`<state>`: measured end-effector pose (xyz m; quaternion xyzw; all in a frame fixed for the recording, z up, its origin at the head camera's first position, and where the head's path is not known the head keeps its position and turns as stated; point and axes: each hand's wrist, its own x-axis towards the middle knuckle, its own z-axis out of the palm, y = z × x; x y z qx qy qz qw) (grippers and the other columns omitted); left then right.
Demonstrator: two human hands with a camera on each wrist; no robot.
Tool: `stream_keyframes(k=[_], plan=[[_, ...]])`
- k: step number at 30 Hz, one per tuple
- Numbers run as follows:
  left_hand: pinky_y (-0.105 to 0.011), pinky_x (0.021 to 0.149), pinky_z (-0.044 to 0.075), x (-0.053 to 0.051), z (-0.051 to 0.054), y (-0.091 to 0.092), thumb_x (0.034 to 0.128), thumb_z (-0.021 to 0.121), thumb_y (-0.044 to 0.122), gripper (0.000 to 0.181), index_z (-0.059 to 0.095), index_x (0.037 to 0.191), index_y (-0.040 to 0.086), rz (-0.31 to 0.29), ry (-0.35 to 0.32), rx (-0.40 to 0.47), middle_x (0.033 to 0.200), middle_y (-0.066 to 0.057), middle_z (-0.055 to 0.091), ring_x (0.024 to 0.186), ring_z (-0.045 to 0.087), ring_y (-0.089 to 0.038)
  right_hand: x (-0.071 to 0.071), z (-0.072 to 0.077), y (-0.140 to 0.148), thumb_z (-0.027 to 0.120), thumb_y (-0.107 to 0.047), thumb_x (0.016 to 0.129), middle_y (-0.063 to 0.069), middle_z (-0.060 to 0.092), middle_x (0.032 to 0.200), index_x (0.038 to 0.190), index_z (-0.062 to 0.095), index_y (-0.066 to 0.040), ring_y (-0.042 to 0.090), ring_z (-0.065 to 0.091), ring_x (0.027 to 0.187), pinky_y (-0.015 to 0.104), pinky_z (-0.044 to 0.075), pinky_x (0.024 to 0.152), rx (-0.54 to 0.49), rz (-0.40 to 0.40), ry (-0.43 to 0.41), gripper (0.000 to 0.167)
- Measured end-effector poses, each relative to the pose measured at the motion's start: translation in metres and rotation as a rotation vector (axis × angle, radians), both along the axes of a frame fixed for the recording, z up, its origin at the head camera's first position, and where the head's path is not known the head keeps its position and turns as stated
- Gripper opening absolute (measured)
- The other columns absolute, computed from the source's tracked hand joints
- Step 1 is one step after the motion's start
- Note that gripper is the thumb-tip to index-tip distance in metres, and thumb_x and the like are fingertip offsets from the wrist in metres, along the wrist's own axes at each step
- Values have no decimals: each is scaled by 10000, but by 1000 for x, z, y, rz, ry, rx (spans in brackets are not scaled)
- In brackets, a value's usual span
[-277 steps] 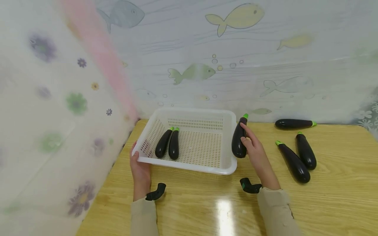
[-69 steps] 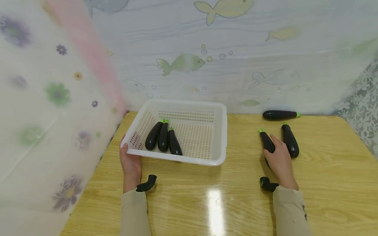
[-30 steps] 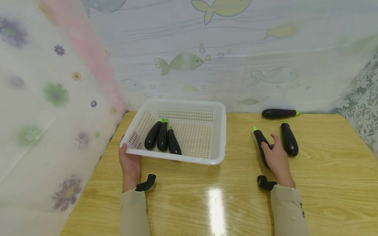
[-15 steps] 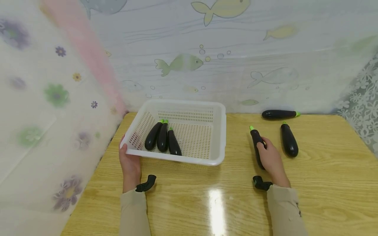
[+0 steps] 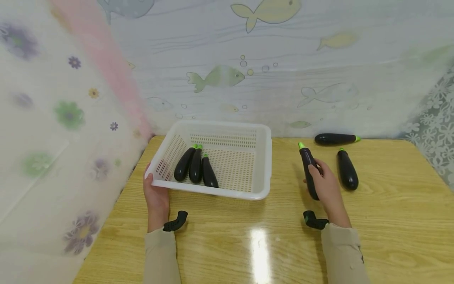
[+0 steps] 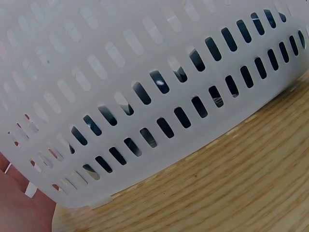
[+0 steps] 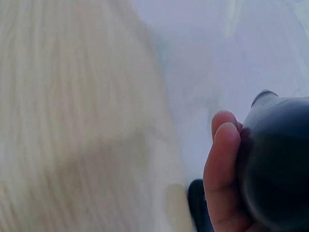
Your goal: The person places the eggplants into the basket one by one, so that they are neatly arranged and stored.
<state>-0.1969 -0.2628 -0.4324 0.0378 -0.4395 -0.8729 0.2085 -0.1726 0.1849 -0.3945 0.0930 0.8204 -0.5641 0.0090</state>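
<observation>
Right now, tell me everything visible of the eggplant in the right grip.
The eggplant is glossy purplish-black, slim at the neck, fuller at its rounded end, with a green stem. It points away and slightly left, stem first, its middle wrapped by the right grip. It is right of the white slotted basket, apart from it; whether it touches the table is unclear.

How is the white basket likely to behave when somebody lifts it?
The basket is probably light for its size, as slots pierce its walls and floor. It may dip toward the left hand, since the three eggplants inside leave its right part bare. Their smooth, glossy bodies might slide or roll if it tilts.
</observation>
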Motion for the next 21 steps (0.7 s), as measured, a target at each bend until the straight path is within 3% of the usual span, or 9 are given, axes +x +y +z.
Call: stream_keyframes(k=[7,11,14,18,21], plan=[[-395,1004,215,-3,-1,-2,870,480,299,507,343,1336,156,-17,48,35,1354,-76,350,1229,321,-224,0,12,-9,327,-475,920,190,408,1252,1435,128,-205,359,499,1018,398,423,728,-33,56,33,615],[-384,1002,222,-2,-2,-1,872,472,305,499,341,1332,161,-8,30,25,1353,-69,347,1226,320,-218,1,15,-17,269,-330,951,203,302,1325,1439,42,-227,377,404,1109,466,334,829,-67,109,14,548],[-384,1001,224,-1,-2,-1,877,464,309,486,347,1326,166,5,11,12,1349,-66,351,1222,324,-215,1,18,-23,248,-248,940,201,250,1358,1434,14,-281,384,353,1133,489,318,834,-88,128,20,547],[-383,998,222,-2,-2,-1,879,464,307,483,351,1325,161,6,14,28,1344,-69,354,1222,323,-215,1,22,-28,253,-230,949,119,158,1448,1405,87,-405,366,245,1237,535,265,892,-84,153,56,516],[-371,990,232,-3,-3,-2,875,470,306,482,357,1320,157,1,19,36,1338,-70,357,1217,325,-212,3,23,-30,267,-264,965,35,113,1473,1386,192,-412,320,137,1306,568,171,962,-56,176,91,453]])
